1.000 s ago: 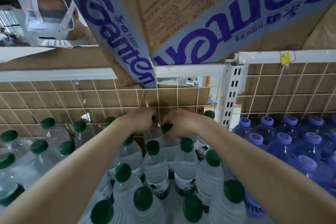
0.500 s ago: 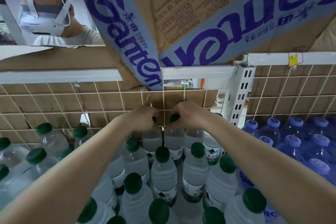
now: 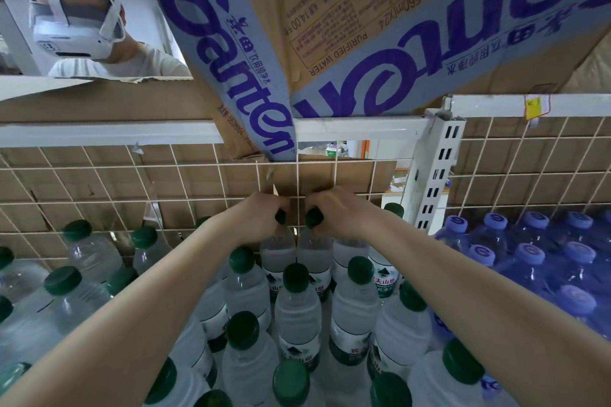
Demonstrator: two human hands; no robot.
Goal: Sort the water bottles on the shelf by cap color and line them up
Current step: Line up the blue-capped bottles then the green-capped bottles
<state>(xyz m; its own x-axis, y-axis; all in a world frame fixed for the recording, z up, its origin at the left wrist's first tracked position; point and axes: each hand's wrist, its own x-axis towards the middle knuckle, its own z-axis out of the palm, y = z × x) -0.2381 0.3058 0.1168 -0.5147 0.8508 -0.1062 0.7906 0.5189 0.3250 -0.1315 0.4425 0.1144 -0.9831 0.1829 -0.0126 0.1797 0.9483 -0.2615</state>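
Green caps filled the shelf section in front of me, and my left hand was curled round the neck of one green-capped bottle at the back, right against the wire mesh. My right hand gripped its neighbour the same way, the two bottles touching side by side. More green-capped bottles stood crowded beneath my forearms. Purple-capped bottles sat apart to the right, past the white upright. Overhead hung a cardboard carton; I think it rested on the upper rail.
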